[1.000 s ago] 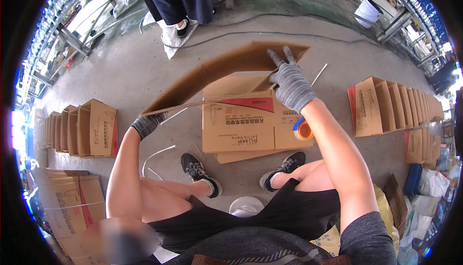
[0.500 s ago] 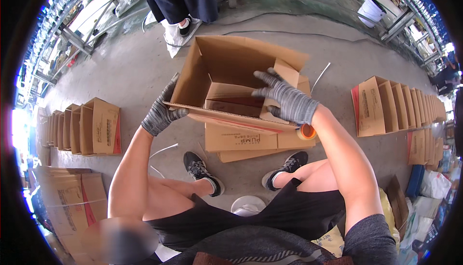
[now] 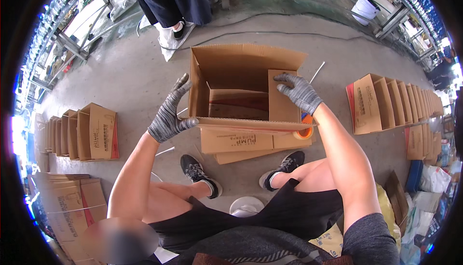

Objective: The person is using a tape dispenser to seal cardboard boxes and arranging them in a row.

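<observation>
An open-topped cardboard box (image 3: 241, 61) stands in front of me on flat cardboard pieces (image 3: 237, 142). Its right end flap (image 3: 280, 106) is folded inward over the opening. On that flap rests my right hand (image 3: 301, 95) in a grey knitted glove, fingers stretched out. My left hand (image 3: 171, 114), gloved alike, is just off the box's left side with fingers and thumb spread. It holds nothing. An orange tape roll (image 3: 304, 132) sits at the box's near right corner, partly hidden.
Rows of opened cartons stand at the left (image 3: 99, 132) and right (image 3: 367, 103). Bundled flat cartons (image 3: 72, 207) lie nearer on the left. Beyond the box, a person's legs (image 3: 169, 2) and a black cable (image 3: 270, 34) are visible. A white bucket (image 3: 365, 9) stands far right.
The tilted box has settled squarer on the flat cardboard, and its right flap is now folded in. My left hand has come away from its side; my right has moved onto the flap.
</observation>
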`<control>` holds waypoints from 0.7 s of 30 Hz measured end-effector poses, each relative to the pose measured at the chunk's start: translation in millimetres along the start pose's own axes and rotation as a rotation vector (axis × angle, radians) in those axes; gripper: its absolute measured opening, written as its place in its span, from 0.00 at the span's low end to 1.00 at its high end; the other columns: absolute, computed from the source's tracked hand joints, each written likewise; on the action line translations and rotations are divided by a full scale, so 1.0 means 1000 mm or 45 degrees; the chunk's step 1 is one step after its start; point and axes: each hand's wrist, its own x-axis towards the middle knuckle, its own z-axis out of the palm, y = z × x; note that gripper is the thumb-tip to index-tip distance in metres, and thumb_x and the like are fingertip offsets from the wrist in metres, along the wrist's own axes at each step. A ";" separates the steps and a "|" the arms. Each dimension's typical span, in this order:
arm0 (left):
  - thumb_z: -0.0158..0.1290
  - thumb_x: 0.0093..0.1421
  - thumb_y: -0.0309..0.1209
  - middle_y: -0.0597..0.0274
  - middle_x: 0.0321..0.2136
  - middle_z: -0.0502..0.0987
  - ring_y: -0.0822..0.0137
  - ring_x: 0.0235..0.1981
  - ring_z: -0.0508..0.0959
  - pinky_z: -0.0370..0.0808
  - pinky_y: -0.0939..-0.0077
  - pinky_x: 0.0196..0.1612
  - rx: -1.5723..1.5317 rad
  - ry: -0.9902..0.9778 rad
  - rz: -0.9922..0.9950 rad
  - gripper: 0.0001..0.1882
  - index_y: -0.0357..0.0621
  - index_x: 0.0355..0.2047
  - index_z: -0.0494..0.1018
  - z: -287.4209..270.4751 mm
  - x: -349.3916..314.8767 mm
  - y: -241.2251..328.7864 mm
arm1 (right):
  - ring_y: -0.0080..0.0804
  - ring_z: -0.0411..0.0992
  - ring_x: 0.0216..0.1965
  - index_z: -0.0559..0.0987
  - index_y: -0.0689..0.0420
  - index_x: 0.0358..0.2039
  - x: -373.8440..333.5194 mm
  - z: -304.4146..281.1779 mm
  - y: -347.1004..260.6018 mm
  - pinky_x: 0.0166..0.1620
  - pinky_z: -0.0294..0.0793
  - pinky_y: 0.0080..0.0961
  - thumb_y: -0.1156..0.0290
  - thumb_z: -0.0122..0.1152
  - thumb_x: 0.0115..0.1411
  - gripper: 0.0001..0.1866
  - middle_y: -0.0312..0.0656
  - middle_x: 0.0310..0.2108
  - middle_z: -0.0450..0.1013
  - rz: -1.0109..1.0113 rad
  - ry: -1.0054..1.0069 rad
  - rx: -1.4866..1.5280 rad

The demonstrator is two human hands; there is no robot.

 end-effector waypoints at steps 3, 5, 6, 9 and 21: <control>0.66 0.49 0.54 0.45 0.69 0.50 0.50 0.71 0.47 0.47 0.57 0.70 0.064 -0.050 0.027 0.51 0.48 0.67 0.56 0.001 -0.001 0.000 | 0.38 0.75 0.50 0.78 0.56 0.51 0.001 -0.003 0.016 0.55 0.71 0.29 0.66 0.59 0.61 0.18 0.46 0.50 0.76 0.081 -0.006 0.231; 0.62 0.52 0.57 0.47 0.70 0.47 0.50 0.71 0.46 0.46 0.58 0.70 0.063 -0.137 0.232 0.45 0.49 0.65 0.61 0.007 0.003 -0.008 | 0.30 0.74 0.50 0.78 0.55 0.52 0.000 0.000 0.025 0.56 0.70 0.25 0.71 0.59 0.61 0.17 0.39 0.51 0.76 0.123 -0.006 0.467; 0.58 0.56 0.58 0.45 0.69 0.50 0.48 0.71 0.47 0.48 0.57 0.69 0.170 -0.361 0.062 0.37 0.48 0.59 0.70 0.007 0.002 0.005 | 0.30 0.74 0.50 0.78 0.55 0.52 0.000 0.005 0.028 0.56 0.70 0.25 0.71 0.59 0.61 0.17 0.39 0.51 0.76 0.123 -0.010 0.467; 0.55 0.58 0.58 0.43 0.64 0.61 0.51 0.69 0.53 0.52 0.59 0.68 0.039 -0.484 0.011 0.34 0.45 0.53 0.75 0.018 0.003 -0.004 | 0.29 0.74 0.49 0.78 0.57 0.52 0.002 0.014 0.034 0.57 0.69 0.24 0.73 0.59 0.61 0.18 0.38 0.49 0.77 -0.028 0.132 0.659; 0.67 0.51 0.29 0.53 0.51 0.66 0.60 0.48 0.70 0.70 0.66 0.54 0.087 0.405 -0.518 0.40 0.39 0.61 0.59 0.060 0.014 -0.031 | 0.35 0.70 0.53 0.74 0.49 0.52 0.021 -0.026 0.019 0.51 0.70 0.45 0.50 0.60 0.60 0.24 0.40 0.46 0.74 0.762 0.533 1.059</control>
